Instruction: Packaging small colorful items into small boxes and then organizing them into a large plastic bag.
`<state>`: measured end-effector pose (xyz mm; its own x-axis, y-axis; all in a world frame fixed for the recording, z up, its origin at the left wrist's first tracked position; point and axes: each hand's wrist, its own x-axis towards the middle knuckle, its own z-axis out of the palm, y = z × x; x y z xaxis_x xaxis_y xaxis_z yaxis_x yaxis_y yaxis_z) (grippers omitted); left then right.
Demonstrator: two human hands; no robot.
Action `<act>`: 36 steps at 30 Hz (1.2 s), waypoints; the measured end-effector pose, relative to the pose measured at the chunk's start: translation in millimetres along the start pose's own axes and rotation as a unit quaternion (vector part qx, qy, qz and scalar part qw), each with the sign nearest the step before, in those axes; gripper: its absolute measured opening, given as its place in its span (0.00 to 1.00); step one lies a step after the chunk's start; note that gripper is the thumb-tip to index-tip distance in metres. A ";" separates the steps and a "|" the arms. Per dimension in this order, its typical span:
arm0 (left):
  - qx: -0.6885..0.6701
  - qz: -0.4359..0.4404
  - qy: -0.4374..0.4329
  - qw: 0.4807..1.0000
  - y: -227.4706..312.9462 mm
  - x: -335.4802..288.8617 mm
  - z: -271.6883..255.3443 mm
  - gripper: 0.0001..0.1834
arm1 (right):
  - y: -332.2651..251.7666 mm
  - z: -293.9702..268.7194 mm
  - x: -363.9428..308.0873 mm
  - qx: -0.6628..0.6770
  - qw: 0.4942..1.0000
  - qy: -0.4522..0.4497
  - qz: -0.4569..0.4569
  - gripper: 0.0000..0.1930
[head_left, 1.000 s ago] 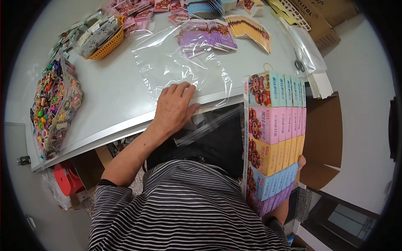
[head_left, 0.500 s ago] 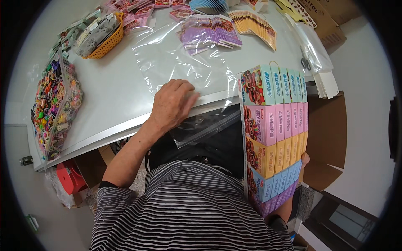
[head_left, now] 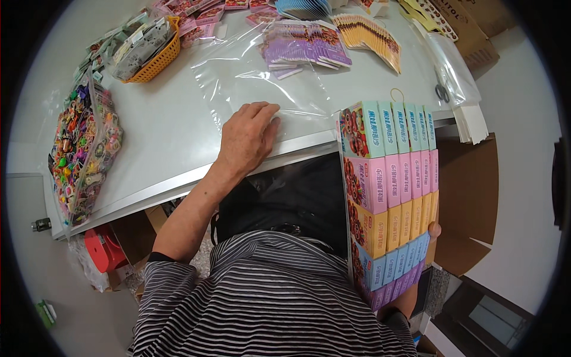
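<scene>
My left hand [head_left: 248, 138] is at the near table edge, fingers curled together over the near end of a clear plastic bag [head_left: 262, 80]. The bag lies flat and wrinkled on the table; my fingers hide their grip on it. At my right side stands a tall block of small boxes [head_left: 389, 202], stacked in mint, pink, orange, blue and purple rows. My right hand [head_left: 435, 230] holds this block from its far side, where only a fingertip shows. The forearm comes up beneath the purple row.
Purple packets [head_left: 306, 44] and orange packets [head_left: 369, 38] lie fanned beyond the bag. A yellow basket [head_left: 156, 62] and a bag of colourful trinkets [head_left: 86, 152] are at left. Scissors [head_left: 441, 93] lie beside clear sleeves [head_left: 455, 68] at right, above an open carton [head_left: 467, 202].
The bag's near end, which hung over the table edge, no longer hangs there. My left hand has shifted slightly, its fingers drawn together. The box block has tipped slightly and its top dropped a little.
</scene>
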<state>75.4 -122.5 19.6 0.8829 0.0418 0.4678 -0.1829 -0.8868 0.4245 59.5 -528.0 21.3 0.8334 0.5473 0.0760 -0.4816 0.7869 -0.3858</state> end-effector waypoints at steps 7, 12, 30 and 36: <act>-0.011 0.003 0.020 1.000 2.9 31.6 -20.0 0.05 | 3.5 9.8 13.1 -0.031 0.999 0.032 0.009 0.46; -0.012 -0.001 -0.038 0.999 -0.6 68.5 -36.4 0.10 | 4.2 14.9 43.3 -0.063 0.996 0.048 0.029 0.47; -0.108 -0.036 -0.180 0.977 8.2 149.4 -65.9 0.10 | 45.0 52.1 65.2 -0.153 0.979 0.093 0.100 0.49; -0.174 0.257 -0.051 0.949 -55.4 155.0 -56.6 0.12 | 77.3 83.7 94.9 -0.184 0.976 0.104 0.061 0.43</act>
<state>198.0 -40.8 112.5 0.6717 -0.4162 0.6129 -0.7175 -0.5716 0.3981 78.6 -391.4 75.7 0.8311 0.5312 -0.1647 -0.4832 0.5430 -0.6868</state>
